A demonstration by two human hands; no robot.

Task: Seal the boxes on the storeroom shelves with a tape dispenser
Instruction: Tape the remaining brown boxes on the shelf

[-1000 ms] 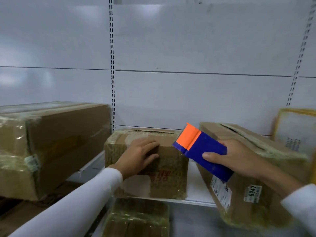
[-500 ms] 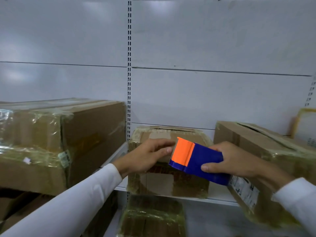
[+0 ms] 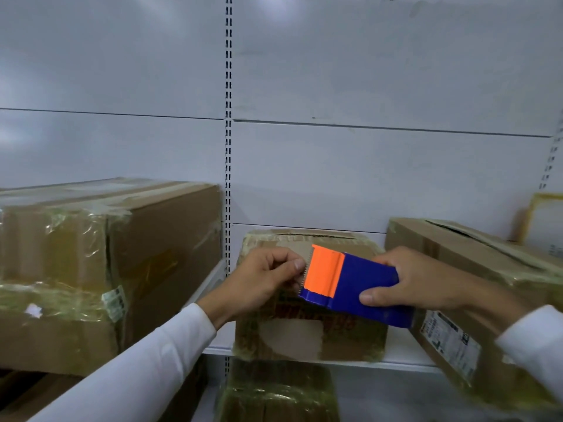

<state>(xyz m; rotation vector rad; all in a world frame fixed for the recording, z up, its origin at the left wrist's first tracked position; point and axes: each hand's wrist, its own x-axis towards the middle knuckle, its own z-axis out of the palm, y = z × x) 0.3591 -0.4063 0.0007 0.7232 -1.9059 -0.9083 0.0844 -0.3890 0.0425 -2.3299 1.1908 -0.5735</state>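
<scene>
**Q:** What are your hands doing?

**A:** My right hand (image 3: 426, 281) grips the blue plastic tape dispenser with the orange blade guard (image 3: 350, 287), held in front of the small, tape-wrapped brown cardboard box (image 3: 307, 330) on the white metal shelf (image 3: 399, 354). My left hand (image 3: 262, 284) has its fingers curled, thumb and forefinger pinching at the serrated edge, apparently on the clear tape end; the tape itself is too faint to see.

**Q:** How do you do this step well?

**A:** I judge I should pull the end out straight, keep it taut, anchor it on the box's front face, then run the dispenser over the top seam, fingertips clear of the teeth.
</scene>
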